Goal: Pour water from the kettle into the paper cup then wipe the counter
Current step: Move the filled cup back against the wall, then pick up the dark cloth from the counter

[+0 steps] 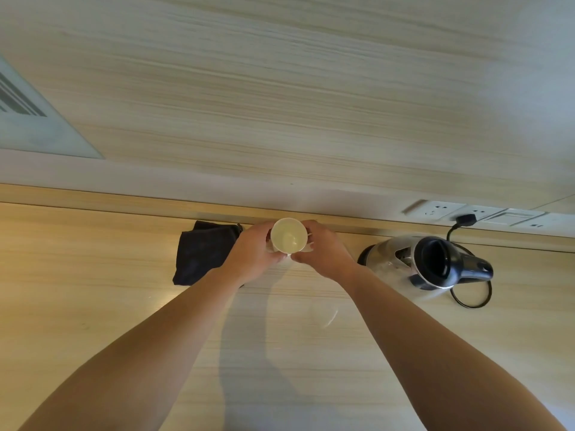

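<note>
Now both hands were on the paper cup, which stood upright on the wooden counter near the far edge, mouth open to the camera. Left hand wrapped the cup's left side, fingers curled round it; right hand did the same on the right side w/ thumb tips nearly meeting at the near side. Cup looked empty, tho the inside was blurry. Dark cloth lay folded just left of the left hand, partly under the wrist. Kettle sat well to the right on its base, lid open, handle pointing right, cord looping beside it. Its plug was in the wall socket strip at far right.
</note>
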Motion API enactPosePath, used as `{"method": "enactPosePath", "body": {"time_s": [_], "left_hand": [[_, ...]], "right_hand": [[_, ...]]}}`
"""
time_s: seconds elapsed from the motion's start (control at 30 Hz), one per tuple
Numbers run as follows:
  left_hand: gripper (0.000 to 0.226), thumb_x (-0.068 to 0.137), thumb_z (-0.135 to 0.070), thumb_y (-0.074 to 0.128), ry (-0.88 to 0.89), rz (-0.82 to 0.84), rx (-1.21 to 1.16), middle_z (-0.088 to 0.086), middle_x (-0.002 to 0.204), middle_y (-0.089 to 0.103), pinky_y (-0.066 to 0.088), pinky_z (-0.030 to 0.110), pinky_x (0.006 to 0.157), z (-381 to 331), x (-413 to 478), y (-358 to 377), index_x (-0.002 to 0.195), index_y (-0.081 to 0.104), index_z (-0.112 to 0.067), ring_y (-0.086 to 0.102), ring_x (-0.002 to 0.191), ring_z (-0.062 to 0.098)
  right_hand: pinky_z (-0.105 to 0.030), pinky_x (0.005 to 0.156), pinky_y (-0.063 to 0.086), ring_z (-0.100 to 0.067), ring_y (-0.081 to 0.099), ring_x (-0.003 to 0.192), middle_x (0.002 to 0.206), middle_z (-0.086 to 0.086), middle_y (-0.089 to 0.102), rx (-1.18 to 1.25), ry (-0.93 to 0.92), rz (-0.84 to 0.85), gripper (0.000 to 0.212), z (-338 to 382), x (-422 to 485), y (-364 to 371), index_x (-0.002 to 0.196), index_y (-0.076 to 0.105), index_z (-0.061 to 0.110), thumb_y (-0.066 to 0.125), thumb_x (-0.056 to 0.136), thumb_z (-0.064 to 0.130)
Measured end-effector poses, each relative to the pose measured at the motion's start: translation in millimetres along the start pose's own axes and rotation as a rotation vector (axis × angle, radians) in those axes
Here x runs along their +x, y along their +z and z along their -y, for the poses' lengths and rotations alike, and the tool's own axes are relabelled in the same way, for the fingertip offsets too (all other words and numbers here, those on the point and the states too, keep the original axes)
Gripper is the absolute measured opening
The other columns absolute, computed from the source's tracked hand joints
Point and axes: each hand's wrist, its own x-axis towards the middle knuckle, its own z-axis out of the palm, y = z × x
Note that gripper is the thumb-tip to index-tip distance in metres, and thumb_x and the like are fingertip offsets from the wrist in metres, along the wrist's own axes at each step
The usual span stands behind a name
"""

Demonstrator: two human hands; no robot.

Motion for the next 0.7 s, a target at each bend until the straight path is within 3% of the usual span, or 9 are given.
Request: {"method": "enactPosePath", "body": {"time_s": [0.1, 0.23, 0.37, 0.5, 0.63, 0.7], "left_hand": [[0.069, 0.076, -0.026, 0.095, 0.005, -0.003, -0.021, 0.000, 0.131, 0.072, 0.056, 0.037, 0.101, 1.1, -0.6, 0.8, 0.137, 0.063, -0.021, 0.067, 0.118, 0.018], [0.067, 0.077, -0.025, 0.093, -0.018, 0.016, -0.037, -0.002, 0.129, 0.072, 0.057, 0.040, 0.104, 7.0, -6.0, -3.5, 0.137, 0.062, -0.021, 0.067, 0.117, 0.015], [0.057, 0.087, -0.023, 0.085, -0.157, -0.144, -0.091, 0.001, 0.126, 0.070, 0.059, 0.036, 0.098, 27.0, -34.2, -22.5, 0.137, 0.062, -0.012, 0.066, 0.114, 0.015], [0.039, 0.092, -0.015, 0.079, -0.351, -0.422, -0.073, 0.007, 0.116, 0.072, 0.059, 0.035, 0.089, 58.7, -70.7, -50.6, 0.127, 0.066, -0.007, 0.070, 0.100, 0.021], [0.032, 0.095, -0.022, 0.072, -0.609, -0.483, 0.021, 0.017, 0.113, 0.071, 0.057, 0.047, 0.093, 92.0, -83.1, -72.8, 0.119, 0.069, -0.001, 0.068, 0.106, 0.033], [0.033, 0.093, -0.031, 0.072, -0.658, -0.409, 0.088, 0.016, 0.096, 0.070, 0.059, 0.044, 0.077, 107.3, -79.2, -75.6, 0.103, 0.069, 0.000, 0.069, 0.094, 0.035]], "right_hand": [[-0.019, 0.081, 0.046, -0.008, 0.059, 0.103, 0.123, 0.007, 0.066, -0.014, 0.012, 0.002, 0.067, -0.6, 0.8, 1.1, 0.137, 0.056, 0.022, 0.088, 0.078, 0.020], [-0.039, 0.097, 0.054, -0.017, 0.063, 0.114, 0.130, 0.002, 0.065, -0.119, 0.098, -0.014, 0.075, 1.5, -4.7, 3.7, 0.141, 0.052, 0.021, 0.089, 0.075, 0.024], [-0.029, 0.069, 0.052, -0.016, 0.064, 0.091, 0.105, 0.002, 0.066, -0.150, 0.301, -0.055, 0.046, 6.9, -25.9, 17.1, 0.125, 0.057, 0.015, 0.078, 0.086, 0.026], [-0.038, 0.078, 0.062, -0.019, 0.072, 0.084, 0.085, -0.002, 0.074, -0.011, 0.418, 0.060, 0.013, 18.5, -42.2, 57.6, 0.091, 0.069, 0.013, 0.072, 0.087, 0.026], [-0.030, 0.067, 0.049, -0.018, 0.064, 0.078, 0.079, 0.001, 0.066, 0.107, 0.407, 0.071, 0.017, 46.2, -29.4, 95.9, 0.086, 0.066, 0.011, 0.068, 0.089, 0.028], [-0.029, 0.058, 0.041, -0.018, 0.053, 0.065, 0.069, 0.000, 0.055, 0.111, 0.409, 0.021, 0.025, 61.4, -13.2, 110.6, 0.078, 0.060, 0.011, 0.067, 0.091, 0.031]]}}
